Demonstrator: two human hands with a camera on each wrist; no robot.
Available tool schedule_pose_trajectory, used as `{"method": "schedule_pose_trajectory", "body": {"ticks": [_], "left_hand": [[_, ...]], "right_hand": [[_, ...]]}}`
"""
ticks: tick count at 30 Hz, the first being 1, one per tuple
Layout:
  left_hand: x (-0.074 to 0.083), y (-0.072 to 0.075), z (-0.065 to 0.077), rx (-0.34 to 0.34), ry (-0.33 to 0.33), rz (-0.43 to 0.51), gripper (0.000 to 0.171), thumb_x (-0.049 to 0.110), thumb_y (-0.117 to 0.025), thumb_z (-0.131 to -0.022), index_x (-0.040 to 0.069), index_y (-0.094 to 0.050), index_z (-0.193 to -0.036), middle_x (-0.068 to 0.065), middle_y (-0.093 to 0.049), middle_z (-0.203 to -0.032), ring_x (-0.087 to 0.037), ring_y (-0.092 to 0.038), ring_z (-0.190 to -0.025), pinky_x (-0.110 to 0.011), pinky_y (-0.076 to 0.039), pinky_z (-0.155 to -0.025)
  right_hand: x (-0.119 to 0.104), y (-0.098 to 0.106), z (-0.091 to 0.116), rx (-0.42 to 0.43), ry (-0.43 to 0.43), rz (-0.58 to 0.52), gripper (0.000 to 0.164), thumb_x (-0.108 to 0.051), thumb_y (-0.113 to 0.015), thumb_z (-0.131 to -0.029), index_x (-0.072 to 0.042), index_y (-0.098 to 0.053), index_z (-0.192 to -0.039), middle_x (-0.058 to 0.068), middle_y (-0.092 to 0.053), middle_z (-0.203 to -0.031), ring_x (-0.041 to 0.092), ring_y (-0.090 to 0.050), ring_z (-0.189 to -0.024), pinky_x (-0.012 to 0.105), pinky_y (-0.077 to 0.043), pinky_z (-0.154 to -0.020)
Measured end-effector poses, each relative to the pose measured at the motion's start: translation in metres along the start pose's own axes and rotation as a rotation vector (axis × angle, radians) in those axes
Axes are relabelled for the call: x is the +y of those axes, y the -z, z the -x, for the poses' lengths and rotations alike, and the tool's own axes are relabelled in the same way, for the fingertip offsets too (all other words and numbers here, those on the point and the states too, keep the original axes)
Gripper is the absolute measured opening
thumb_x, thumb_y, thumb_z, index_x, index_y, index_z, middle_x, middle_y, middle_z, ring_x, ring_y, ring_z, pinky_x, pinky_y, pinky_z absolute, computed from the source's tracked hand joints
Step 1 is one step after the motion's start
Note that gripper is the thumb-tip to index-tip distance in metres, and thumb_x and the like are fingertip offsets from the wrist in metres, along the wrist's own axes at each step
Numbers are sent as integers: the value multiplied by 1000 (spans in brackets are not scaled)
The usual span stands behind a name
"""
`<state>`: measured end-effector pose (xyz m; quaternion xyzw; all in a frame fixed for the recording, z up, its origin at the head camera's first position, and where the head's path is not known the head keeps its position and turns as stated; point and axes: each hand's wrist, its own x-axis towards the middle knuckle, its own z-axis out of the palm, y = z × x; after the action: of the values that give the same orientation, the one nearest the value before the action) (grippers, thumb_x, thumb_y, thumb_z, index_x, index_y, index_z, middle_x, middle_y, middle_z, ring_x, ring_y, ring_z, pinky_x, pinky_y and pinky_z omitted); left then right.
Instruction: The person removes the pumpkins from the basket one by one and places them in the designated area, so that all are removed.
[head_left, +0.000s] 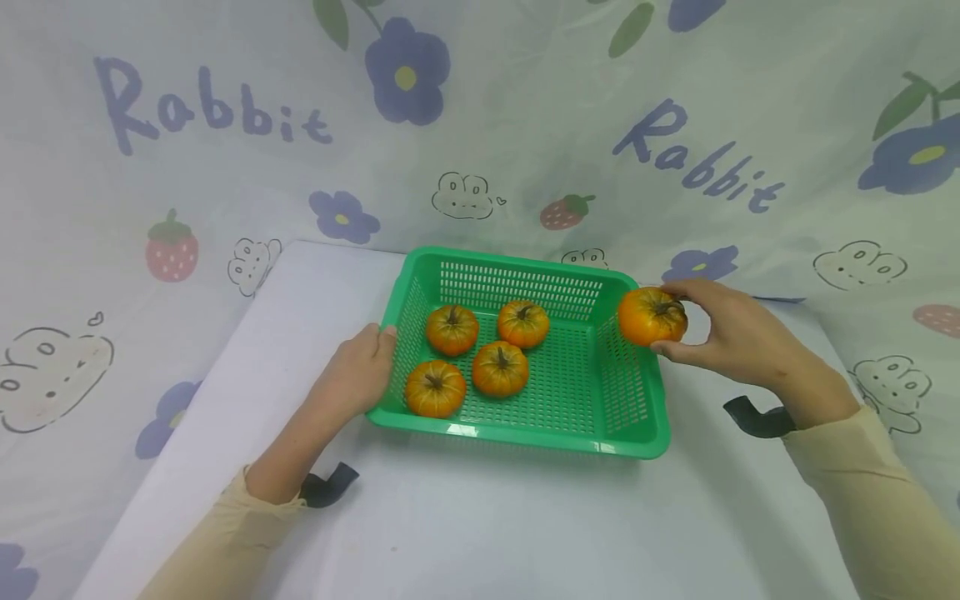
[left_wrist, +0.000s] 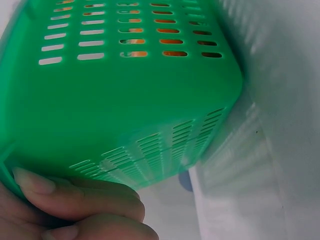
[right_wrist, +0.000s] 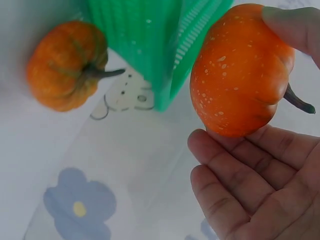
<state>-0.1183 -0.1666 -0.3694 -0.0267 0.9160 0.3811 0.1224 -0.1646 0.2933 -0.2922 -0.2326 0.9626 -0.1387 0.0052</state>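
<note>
A green plastic basket (head_left: 517, 435) with slotted walls stands on the white table, several small orange pumpkins (head_left: 500, 369) inside, mostly toward its left half. My left hand (head_left: 354, 373) grips the basket's left rim; in the left wrist view its fingers (left_wrist: 75, 197) curl under that rim. Between thumb and fingers my right hand (head_left: 738, 333) holds another pumpkin (head_left: 647, 315) above the basket's right rim. Seen in the right wrist view, this pumpkin's stem sticks out toward the palm. A further pumpkin (right_wrist: 65, 67) sits outside the basket in that view; the head view does not show it.
The table (head_left: 480, 525) has a white cover. Behind it hangs a pale cloth (head_left: 495, 142) printed with flowers, strawberries, rabbits and lettering. Dark bands with a protruding piece (head_left: 330, 486) are on both wrists.
</note>
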Motion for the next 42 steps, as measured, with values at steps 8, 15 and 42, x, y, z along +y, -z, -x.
{"method": "schedule_pose_trajectory", "body": {"ticks": [8, 15, 42], "left_hand": [[0, 2, 1, 3, 2, -4, 48, 42, -20, -114, 2, -48, -111, -14, -53, -81, -26, -53, -67, -36, -48, -58], [-1, 1, 1, 6, 0, 0, 49, 42, -20, -114, 2, -48, -112, -14, -54, -82, -25, -54, -67, -35, -49, -58], [0, 0, -1, 0, 8, -5, 49, 42, -20, -114, 2, -48, -111, -14, -52, -81, -26, -53, -67, -36, -48, -58]], "right_hand": [[19, 1, 10, 30, -45, 2, 77, -36, -89, -84, 0, -55, -143, 24, -60, -140, 45, -57, -124, 70, -46, -98], [35, 0, 15, 22, -118, -7, 77, -35, -87, -86, 2, -53, -144, 26, -58, -141, 49, -54, -125, 72, -43, -99], [91, -32, 20, -100, -310, -57, 86, -46, -79, -93, 10, -43, -149, 38, -50, -143, 59, -47, -128, 76, -40, -99]]}}
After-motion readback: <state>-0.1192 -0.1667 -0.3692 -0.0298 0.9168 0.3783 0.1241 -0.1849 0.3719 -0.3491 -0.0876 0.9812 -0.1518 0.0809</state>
